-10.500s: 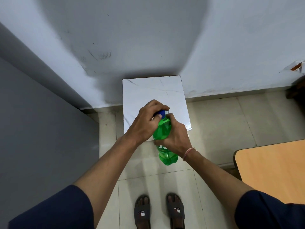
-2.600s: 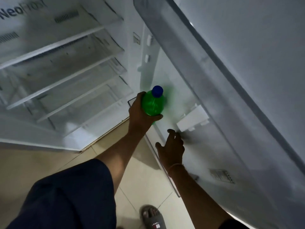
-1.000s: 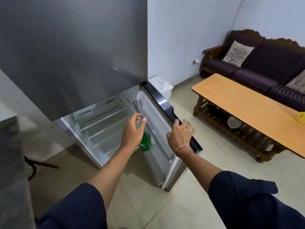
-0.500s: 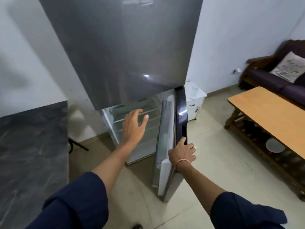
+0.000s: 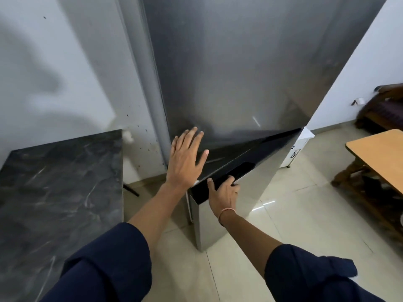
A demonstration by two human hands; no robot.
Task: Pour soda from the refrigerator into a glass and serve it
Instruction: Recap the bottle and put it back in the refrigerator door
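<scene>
The tall grey refrigerator point(image 5: 235, 68) fills the middle of the view. Its lower door point(image 5: 250, 188) stands only slightly ajar, nearly against the body. My right hand point(image 5: 223, 190) grips the dark top edge of that lower door, fingers curled over it by the recessed handle. My left hand point(image 5: 185, 160) hovers flat with fingers spread, in front of the seam between upper and lower door, holding nothing. The green soda bottle is out of sight behind the door. No glass is visible.
A dark marble counter point(image 5: 56, 192) sits at my left. A small white cabinet point(image 5: 298, 147) stands to the right of the fridge. A wooden table point(image 5: 379, 155) and a dark sofa point(image 5: 383, 110) are at the far right, on a pale tiled floor point(image 5: 305, 214).
The lower fridge door has swung from wide open to almost closed, pushed by my right hand. My left hand let go of the green bottle inside the door and now stays open.
</scene>
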